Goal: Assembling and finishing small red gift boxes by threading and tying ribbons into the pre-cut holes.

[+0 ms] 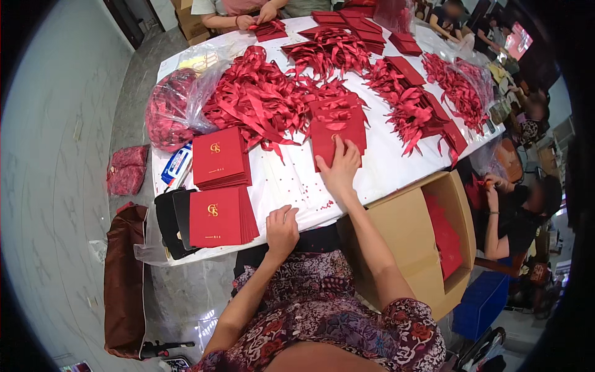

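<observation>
My right hand (339, 168) lies with fingers stretched over the lower edge of a stack of red paper gift bags (334, 129), which have red ribbon handles. My left hand (282, 234) rests at the table's front edge, fingers loosely bent and slightly apart, with nothing visible in it. To its left are two neat stacks of flat red bags with gold print, a nearer stack (215, 217) and a farther stack (218, 156). A large heap of red ribbons (254, 99) covers the table beyond them.
More ribboned bags (427, 105) lie along the right. A cardboard box (396, 229) with red pieces stands against the table's right front. A filled plastic bag (168, 111) and a blue-white packet (178, 163) are at left. A person's hands (257, 18) hold red bags across the table.
</observation>
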The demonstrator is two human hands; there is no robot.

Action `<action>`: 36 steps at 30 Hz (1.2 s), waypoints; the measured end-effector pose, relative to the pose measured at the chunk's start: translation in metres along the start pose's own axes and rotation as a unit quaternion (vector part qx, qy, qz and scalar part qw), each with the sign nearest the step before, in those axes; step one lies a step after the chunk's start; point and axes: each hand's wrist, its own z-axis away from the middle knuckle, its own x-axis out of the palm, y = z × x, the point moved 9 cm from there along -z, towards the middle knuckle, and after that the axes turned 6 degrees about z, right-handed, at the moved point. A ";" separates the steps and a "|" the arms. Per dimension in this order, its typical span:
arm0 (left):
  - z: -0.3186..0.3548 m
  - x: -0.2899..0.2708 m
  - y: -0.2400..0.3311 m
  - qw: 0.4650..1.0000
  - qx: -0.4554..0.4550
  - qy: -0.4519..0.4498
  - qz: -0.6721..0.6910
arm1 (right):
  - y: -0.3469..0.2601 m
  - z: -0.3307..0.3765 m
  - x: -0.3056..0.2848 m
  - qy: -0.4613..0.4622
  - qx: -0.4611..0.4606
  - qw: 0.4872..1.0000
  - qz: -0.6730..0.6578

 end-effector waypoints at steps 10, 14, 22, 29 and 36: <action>0.001 0.004 -0.001 1.000 0.004 -0.008 -0.020 | 0.030 -0.047 0.028 -0.002 -0.042 0.999 0.006; -0.001 0.002 0.003 1.000 0.008 -0.001 -0.028 | 0.034 -0.051 0.035 -0.009 -0.057 0.998 0.001; 0.001 -0.011 -0.012 0.997 -0.044 0.025 0.066 | -0.015 -0.012 -0.018 0.087 -0.094 0.990 -0.056; -0.011 -0.081 0.019 0.975 -0.050 0.069 0.207 | -0.084 0.012 0.033 -0.106 -0.082 0.966 -0.223; -0.006 -0.153 -0.017 0.996 -0.066 0.065 -0.011 | -0.104 0.004 0.059 -0.102 -0.122 0.977 -0.140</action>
